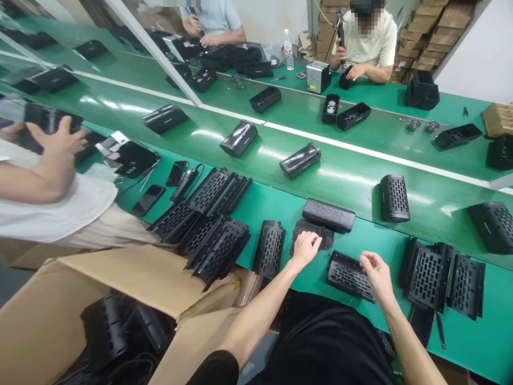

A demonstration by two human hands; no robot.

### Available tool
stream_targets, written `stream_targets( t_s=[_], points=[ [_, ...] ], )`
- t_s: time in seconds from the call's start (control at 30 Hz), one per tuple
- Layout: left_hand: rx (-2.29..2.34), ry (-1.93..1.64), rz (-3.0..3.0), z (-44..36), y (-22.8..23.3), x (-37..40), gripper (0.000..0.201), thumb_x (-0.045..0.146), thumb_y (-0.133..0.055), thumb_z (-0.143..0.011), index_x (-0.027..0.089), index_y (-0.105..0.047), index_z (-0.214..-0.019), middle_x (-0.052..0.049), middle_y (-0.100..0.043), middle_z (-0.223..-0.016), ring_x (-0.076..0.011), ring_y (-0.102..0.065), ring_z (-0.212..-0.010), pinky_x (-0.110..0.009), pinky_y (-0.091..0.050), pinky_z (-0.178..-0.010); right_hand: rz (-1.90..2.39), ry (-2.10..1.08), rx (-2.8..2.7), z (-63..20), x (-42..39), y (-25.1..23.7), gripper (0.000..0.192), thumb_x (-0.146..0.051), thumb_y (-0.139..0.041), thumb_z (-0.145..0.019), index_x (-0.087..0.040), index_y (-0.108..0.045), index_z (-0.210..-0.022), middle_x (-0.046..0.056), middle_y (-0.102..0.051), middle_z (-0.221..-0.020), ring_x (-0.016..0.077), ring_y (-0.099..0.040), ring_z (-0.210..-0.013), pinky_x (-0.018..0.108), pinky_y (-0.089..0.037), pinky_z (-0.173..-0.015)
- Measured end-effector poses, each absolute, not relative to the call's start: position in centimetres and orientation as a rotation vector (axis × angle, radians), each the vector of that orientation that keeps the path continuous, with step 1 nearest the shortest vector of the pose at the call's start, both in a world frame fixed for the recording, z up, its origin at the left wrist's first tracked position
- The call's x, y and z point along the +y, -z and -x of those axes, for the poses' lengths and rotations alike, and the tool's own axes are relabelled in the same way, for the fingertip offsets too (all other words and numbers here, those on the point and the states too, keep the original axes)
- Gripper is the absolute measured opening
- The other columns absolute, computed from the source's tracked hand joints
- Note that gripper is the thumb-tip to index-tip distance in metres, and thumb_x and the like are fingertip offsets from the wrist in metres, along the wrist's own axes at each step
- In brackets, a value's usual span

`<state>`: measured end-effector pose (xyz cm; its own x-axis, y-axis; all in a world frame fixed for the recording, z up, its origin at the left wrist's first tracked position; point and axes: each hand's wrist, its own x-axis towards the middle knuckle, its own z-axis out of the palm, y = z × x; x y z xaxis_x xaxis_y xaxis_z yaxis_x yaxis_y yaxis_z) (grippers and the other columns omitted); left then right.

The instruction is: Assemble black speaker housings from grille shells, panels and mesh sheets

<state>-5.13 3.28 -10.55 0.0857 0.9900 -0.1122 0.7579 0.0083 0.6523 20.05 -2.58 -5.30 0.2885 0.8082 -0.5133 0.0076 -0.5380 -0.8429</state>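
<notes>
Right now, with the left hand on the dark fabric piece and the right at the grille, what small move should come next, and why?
Probably lift the fabric piece with the left hand toward the grille. The hand already rests on it, while the right hand touches the grille's edge, and the two lie close together on the green table.

Matt black perforated plastic is seen in the grille point(349, 275); the dark pad point(310, 233) is perhaps cloth; the green belt point(348, 182) is glossy.

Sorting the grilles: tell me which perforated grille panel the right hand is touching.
The single grille panel lying flat between both hands; right hand rests on its right end. The others sit in stacks.
</notes>
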Motion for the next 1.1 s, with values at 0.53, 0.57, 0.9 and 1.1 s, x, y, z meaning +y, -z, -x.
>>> stream_targets(
  t_s=[0.53, 0.57, 0.9, 1.1],
  points=[
    [1.633, -0.429, -1.548, 2.6, 9.0, -2.1, 0.019, 0.035, -0.062, -0.096, 0.024, -0.065, -0.081, -0.003, -0.070, -0.086, -0.0200, -0.065, -0.087, -0.031, -0.047, -0.081, 2.133, -1.580, -1.119, -19.8, -4.5, 9.7, 0.026, -0.039, -0.069, -0.101, -0.014, -0.070, -0.109, 0.003, -0.071, -0.103, 0.0181, -0.071, -0.086, 0.034, -0.061, -0.077],
    [1.661, -0.375, -1.515, 2.3, 9.3, -2.1, 0.018, 0.036, -0.062, -0.096, 0.024, -0.065, -0.083, -0.003, -0.071, -0.087, -0.0205, -0.066, -0.087, -0.031, -0.047, -0.079, 2.204, -1.533, -1.130, -21.1, -5.2, 9.6, 0.025, -0.039, -0.069, -0.101, -0.015, -0.070, -0.107, 0.003, -0.072, -0.102, 0.0178, -0.070, -0.085, 0.034, -0.061, -0.077],
    [1.602, -0.109, -1.368, 0.6, 10.5, -1.1, 0.014, 0.033, -0.071, -0.087, 0.023, -0.063, -0.078, -0.003, -0.073, -0.078, -0.0232, -0.069, -0.083, -0.031, -0.043, -0.071, 2.538, -1.220, -1.012, -24.6, -9.7, 10.2, 0.029, -0.042, -0.070, -0.099, -0.017, -0.068, -0.114, 0.005, -0.071, -0.106, 0.0202, -0.069, -0.094, 0.041, -0.058, -0.088],
    [1.581, -0.252, -1.231, 0.7, 11.0, -1.4, 0.011, 0.025, -0.073, -0.081, 0.021, -0.063, -0.077, 0.002, -0.067, -0.070, -0.0183, -0.064, -0.075, -0.029, -0.044, -0.072, 2.413, -1.196, -0.864, -24.0, -9.9, 10.4, 0.024, -0.040, -0.069, -0.100, -0.016, -0.068, -0.107, 0.003, -0.070, -0.098, 0.0178, -0.068, -0.086, 0.037, -0.057, -0.083]
  ],
)
